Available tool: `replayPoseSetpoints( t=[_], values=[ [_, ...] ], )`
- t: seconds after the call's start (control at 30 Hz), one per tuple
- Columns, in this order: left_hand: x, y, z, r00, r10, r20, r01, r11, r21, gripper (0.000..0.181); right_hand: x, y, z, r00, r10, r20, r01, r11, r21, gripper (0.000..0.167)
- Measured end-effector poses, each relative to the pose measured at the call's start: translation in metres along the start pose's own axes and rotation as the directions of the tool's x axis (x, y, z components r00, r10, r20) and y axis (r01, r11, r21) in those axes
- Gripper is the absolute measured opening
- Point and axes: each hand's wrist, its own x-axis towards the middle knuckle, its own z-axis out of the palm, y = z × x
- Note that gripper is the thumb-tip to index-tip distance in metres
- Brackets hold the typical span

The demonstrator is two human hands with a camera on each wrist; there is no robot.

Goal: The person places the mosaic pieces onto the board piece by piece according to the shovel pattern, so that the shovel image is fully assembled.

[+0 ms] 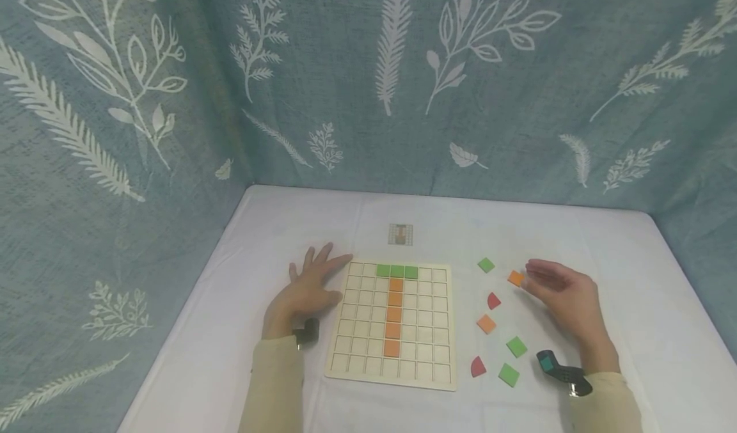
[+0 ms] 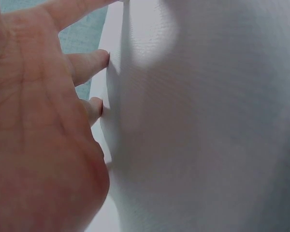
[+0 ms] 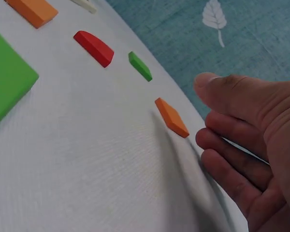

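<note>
My left hand (image 1: 311, 289) rests with spread fingers at the left edge of a pale wooden grid board (image 1: 357, 343); its index finger and thumb reach the edge. On the board, a row of three green squares (image 1: 397, 271) tops a column of several orange squares (image 1: 394, 314). My right hand (image 1: 567, 295) hovers beside a loose orange square tile (image 1: 515, 278), fingers slightly bent. In the right wrist view that orange tile (image 3: 172, 118) lies on the cloth, apart from the fingertips, and nothing shows between thumb and fingers.
Around the right hand lie another orange square (image 1: 486, 323), two red quarter-circle pieces (image 1: 493, 300) and green squares (image 1: 516, 346). A small patterned card (image 1: 400, 234) lies behind the board. The white-covered table (image 1: 276, 215) meets a blue-green leaf-patterned curtain (image 1: 357, 100).
</note>
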Motion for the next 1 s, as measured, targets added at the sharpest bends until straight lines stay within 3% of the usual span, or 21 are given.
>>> replayPoseSetpoints(
  t=[0.6,1.0],
  values=[
    [0.000,0.003,0.000,1.000,-0.015,0.004,0.015,1.000,0.006,0.084,0.001,-0.001,0.008,0.999,0.044,0.024,-0.044,0.999,-0.031,0.044],
    [-0.002,0.002,-0.002,1.000,0.002,-0.003,-0.002,1.000,0.002,0.085,0.001,-0.003,0.012,1.000,0.013,0.002,-0.013,0.998,-0.067,0.043]
  ],
)
